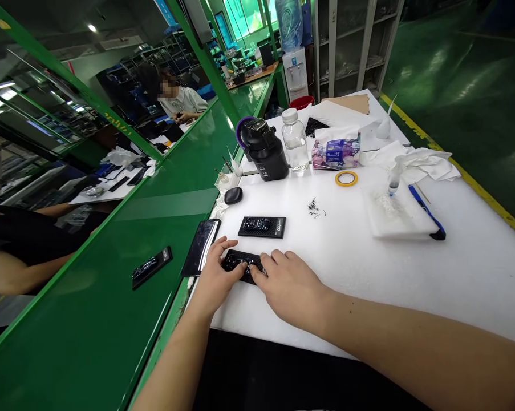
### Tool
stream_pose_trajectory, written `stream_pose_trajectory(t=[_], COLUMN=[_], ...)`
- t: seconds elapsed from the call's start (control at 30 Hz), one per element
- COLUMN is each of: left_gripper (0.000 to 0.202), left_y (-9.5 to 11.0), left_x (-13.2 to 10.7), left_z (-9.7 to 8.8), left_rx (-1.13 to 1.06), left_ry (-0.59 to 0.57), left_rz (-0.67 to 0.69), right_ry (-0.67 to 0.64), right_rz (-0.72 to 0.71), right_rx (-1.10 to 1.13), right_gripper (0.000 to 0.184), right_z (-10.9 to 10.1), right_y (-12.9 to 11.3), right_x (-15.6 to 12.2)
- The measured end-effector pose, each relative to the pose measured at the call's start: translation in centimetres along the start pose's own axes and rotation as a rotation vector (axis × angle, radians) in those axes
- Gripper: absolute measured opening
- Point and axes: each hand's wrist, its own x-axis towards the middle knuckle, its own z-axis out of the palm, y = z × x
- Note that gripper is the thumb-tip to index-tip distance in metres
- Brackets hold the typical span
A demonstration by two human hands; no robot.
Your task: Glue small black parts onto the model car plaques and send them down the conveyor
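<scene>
Where the white desk comes closest to the camera, both bare hands lie on a black panel that rests flat near the desk's left edge. The left hand presses on the panel's left end, its fingers spread across the top, while the right hand covers the right end with its fingers curled down onto the surface. Neither hand lifts the panel; both pin it to the desk.

Just left of the left hand, a glossy dark sheet lies tilted over the desk's edge. Just beyond the hands sits a second black panel, flat and apart from the first. On the green conveyor to the left lies a third black panel.

Farther on, a small heap of dark scraps sits mid-desk, with a white foam pad and a blue-handled tool to the right. A small black oval object sits near the left edge. Beyond these lie a roll of yellow tape, a black flask, a clear bottle, a tissue pack and crumpled white cloths. Across the conveyor another person is seated at the far left, and an arm of a nearer co-worker shows at the left border.
</scene>
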Motion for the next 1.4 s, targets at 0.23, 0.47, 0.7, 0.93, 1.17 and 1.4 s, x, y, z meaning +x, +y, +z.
stream_pose_trajectory(t=[0.23,0.47,0.7,0.93,1.17,1.4], left_gripper=[0.051,0.054,0.051,0.051,0.05,0.05], left_y=[0.2,0.6,1.2,0.6,0.3,1.0], left_x=[-0.4,-0.5,-0.3,-0.4,-0.3,-0.1], left_z=[-0.3,-0.4,-0.7,-0.4,-0.7,-1.6], left_rx=[0.012,0.012,-0.014,-0.068,-0.084,-0.165], left_ry=[-0.014,-0.012,-0.034,-0.014,-0.03,-0.107], left_rz=[0.004,-0.016,-0.046,-0.033,-0.035,-0.099], right_ry=[0.025,0.037,0.041,0.049,0.056,0.023], right_rz=[0.008,-0.033,-0.026,-0.02,-0.001,-0.034], right_rx=[0.008,0.048,0.046,0.031,0.043,0.108], right_gripper=[0.043,0.039,0.04,0.038,0.037,0.042], right_z=[0.0,-0.3,-0.4,-0.2,-0.2,-0.6], right_y=[0.1,1.1,0.9,0.5,0.3,0.9], right_x=[-0.1,-0.2,-0.1,0.1,0.1,0.0])
